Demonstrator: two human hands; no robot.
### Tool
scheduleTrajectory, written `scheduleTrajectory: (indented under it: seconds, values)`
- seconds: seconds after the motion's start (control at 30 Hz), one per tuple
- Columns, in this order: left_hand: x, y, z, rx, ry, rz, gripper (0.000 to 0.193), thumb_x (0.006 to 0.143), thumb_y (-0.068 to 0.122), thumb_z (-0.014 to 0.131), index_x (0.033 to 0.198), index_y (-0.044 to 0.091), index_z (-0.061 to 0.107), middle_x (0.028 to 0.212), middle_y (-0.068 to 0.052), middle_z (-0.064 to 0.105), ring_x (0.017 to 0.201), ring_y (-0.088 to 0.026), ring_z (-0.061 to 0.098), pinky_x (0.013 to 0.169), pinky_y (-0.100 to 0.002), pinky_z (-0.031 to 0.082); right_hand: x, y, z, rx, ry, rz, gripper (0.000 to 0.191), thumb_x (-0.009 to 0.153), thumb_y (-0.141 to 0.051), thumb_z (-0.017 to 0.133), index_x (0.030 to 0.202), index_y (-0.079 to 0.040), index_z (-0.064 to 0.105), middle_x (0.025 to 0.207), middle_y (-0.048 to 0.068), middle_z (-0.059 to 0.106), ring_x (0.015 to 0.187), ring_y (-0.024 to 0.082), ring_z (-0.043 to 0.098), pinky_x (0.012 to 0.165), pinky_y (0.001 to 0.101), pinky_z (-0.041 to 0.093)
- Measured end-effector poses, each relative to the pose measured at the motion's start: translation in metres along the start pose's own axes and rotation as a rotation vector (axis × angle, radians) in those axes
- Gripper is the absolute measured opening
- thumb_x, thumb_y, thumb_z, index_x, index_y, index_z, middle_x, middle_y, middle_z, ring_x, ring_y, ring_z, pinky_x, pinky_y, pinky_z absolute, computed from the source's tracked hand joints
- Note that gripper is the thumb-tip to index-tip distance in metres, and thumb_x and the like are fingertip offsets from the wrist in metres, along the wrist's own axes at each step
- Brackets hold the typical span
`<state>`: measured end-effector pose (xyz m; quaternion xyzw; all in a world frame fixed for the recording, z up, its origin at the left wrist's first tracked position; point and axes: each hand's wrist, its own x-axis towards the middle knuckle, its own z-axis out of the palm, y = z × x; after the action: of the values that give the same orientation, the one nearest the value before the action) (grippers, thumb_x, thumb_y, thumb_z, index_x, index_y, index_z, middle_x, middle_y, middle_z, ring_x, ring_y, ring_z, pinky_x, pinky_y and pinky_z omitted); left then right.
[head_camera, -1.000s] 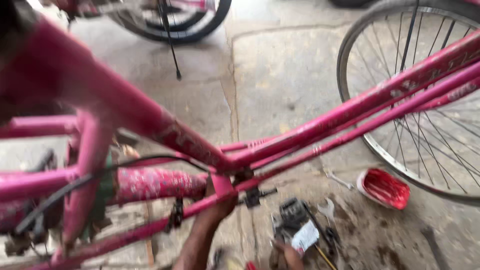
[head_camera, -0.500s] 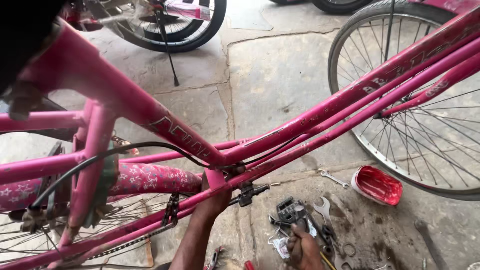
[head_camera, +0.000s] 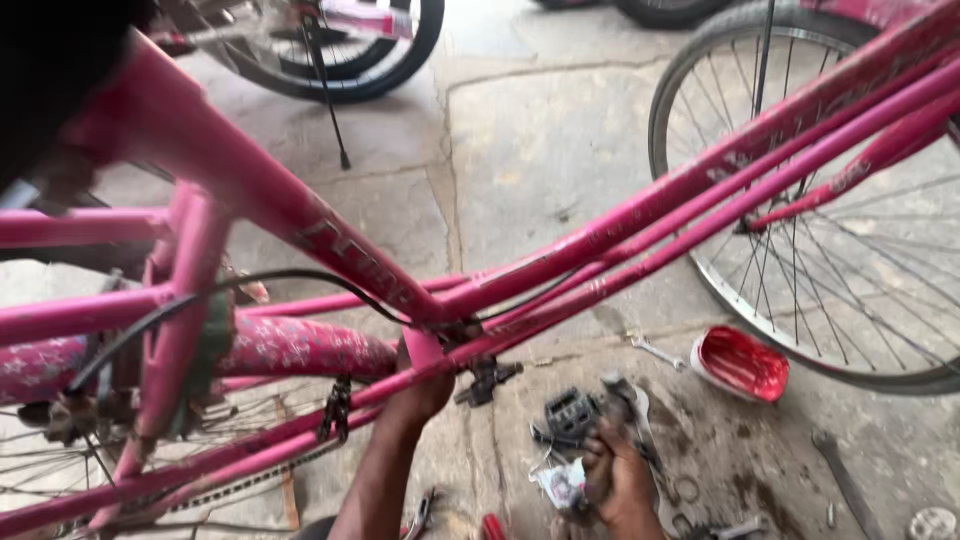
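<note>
Head view, looking down through a pink steel bicycle frame (head_camera: 300, 225) that crosses the picture from upper left to upper right. The left hand (head_camera: 415, 392) reaches up beneath the frame where the tubes meet at the bottom bracket; its fingers are curled about the lower tube there, though the frame hides how tightly they close. Just to its right a black crank stub (head_camera: 487, 380) projects from the same junction. The right hand (head_camera: 615, 478) lies lower, over the stained concrete floor (head_camera: 560, 150), closed around a dark metal tool (head_camera: 612, 400) whose head rises above the knuckles; the tool's kind cannot be told. Touching this hand on its left is a black plastic bicycle pedal (head_camera: 570, 415), resting on the floor among small parts. A silver open-ended spanner (head_camera: 657, 352) lies near, and beside it a shallow red plastic dish (head_camera: 740, 364). Behind the dish stands a spoked bicycle wheel with black tyre (head_camera: 800, 250). A black cable (head_camera: 250, 290) loops along the frame at left, above a pink patterned chain guard (head_camera: 290, 345).
</note>
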<state>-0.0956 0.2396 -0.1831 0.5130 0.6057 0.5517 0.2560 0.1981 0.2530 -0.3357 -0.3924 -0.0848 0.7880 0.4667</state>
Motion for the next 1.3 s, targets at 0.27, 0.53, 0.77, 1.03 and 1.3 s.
scheduleTrajectory:
  seconds: [0.27,0.53,0.77,1.03,1.3]
  values:
    - [0.002,0.008,-0.001,0.000,-0.001,-0.019,0.021,0.102,0.024,0.054,0.101,0.005,0.064,0.084,-0.003,0.069,0.075,-0.016,0.067,0.063,-0.034,0.055,-0.056,-0.023,0.054,-0.700,-0.183,0.097,0.071,0.078,-0.011,0.079,0.143,-0.019,0.053,0.073,0.004,0.061,0.047,0.016,0.055,0.041,0.0324,0.047]
    - [0.003,0.009,-0.001,-0.361,-0.037,-0.169,0.022,0.102,0.026,0.052,0.105,0.007,0.061,0.088,-0.002,0.068,0.075,-0.014,0.068,0.063,-0.033,0.057,-0.075,-0.044,0.079,-0.575,0.397,-0.209,0.061,0.090,-0.017,0.069,0.148,-0.009,0.050,0.091,0.009,0.067,0.063,0.018,0.060,0.047,0.0332,0.048]
    - [0.003,0.008,-0.003,-0.089,-0.017,0.058,0.021,0.108,0.020,0.055,0.101,0.002,0.065,0.087,-0.004,0.064,0.081,-0.011,0.059,0.066,-0.030,0.053,-0.075,-0.063,0.100,-1.089,-0.486,-0.423,0.075,0.086,-0.017,0.079,0.153,-0.005,0.047,0.112,0.007,0.068,0.092,0.009,0.062,0.081,0.0258,0.053]
    - [0.003,0.007,-0.004,-0.175,0.006,-0.170,0.020,0.104,0.020,0.048,0.104,0.006,0.062,0.088,-0.003,0.070,0.078,-0.013,0.066,0.063,-0.030,0.054,-0.081,-0.034,0.098,-0.972,-0.032,-0.396,0.080,0.080,-0.019,0.075,0.154,-0.013,0.047,0.076,0.006,0.060,0.057,0.014,0.052,0.049,0.0329,0.049]
    - [0.005,0.008,-0.004,-0.117,-0.045,0.001,0.020,0.101,0.016,0.052,0.103,0.002,0.066,0.088,-0.005,0.072,0.079,-0.014,0.067,0.064,-0.031,0.054,-0.102,-0.025,0.085,-1.298,-0.219,-0.785,0.087,0.075,-0.007,0.082,0.153,-0.012,0.043,0.085,0.010,0.079,0.066,0.011,0.071,0.062,0.0296,0.057]
